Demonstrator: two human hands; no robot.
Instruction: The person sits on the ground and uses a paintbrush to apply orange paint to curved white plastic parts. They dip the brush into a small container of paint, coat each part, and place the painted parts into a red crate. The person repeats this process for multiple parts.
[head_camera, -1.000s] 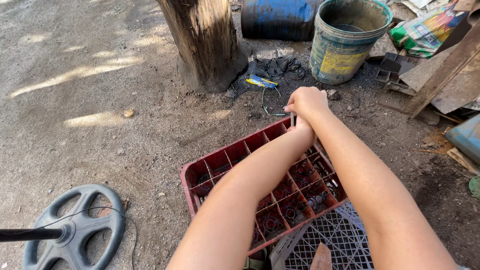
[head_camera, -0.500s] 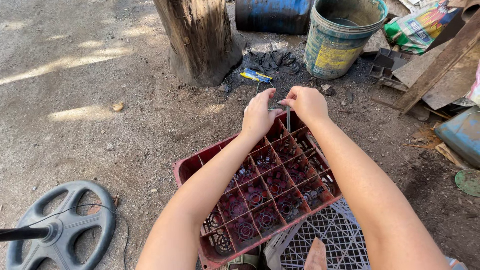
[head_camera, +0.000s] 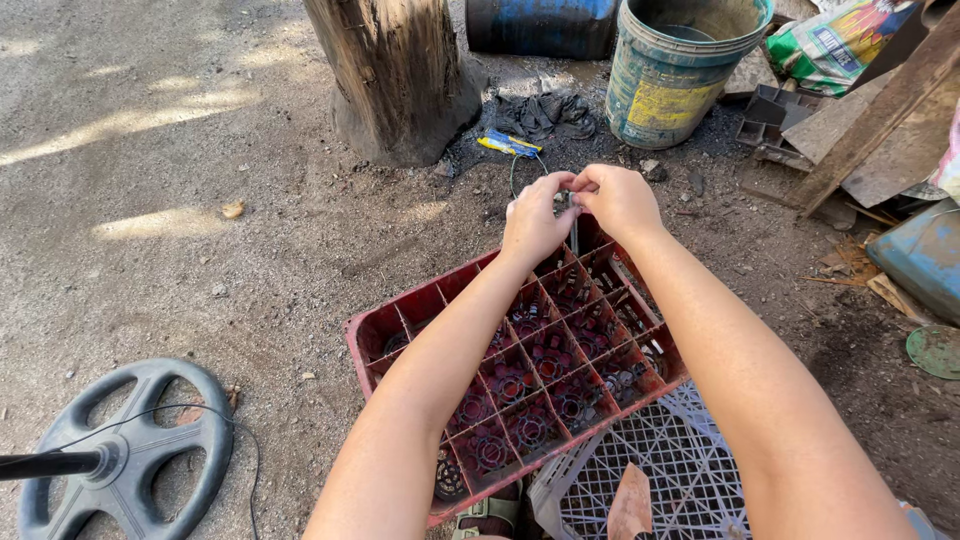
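Note:
Both my hands meet above the far corner of a red plastic crate with divided compartments. My left hand and my right hand pinch a thin dark metal piece between their fingertips, and it hangs down toward the crate. Small round metal parts lie in several compartments. My forearms stretch over the crate from the lower edge of the view.
A pale lattice crate sits under the red crate's near corner. On the dirt ground are a tree trunk, a dirty bucket, a blue drum, a dark rag, planks and a grey spoked wheel.
My left hand has come up beside my right hand, and the fingertips of both have closed together on the thin metal piece over the crate's far corner.

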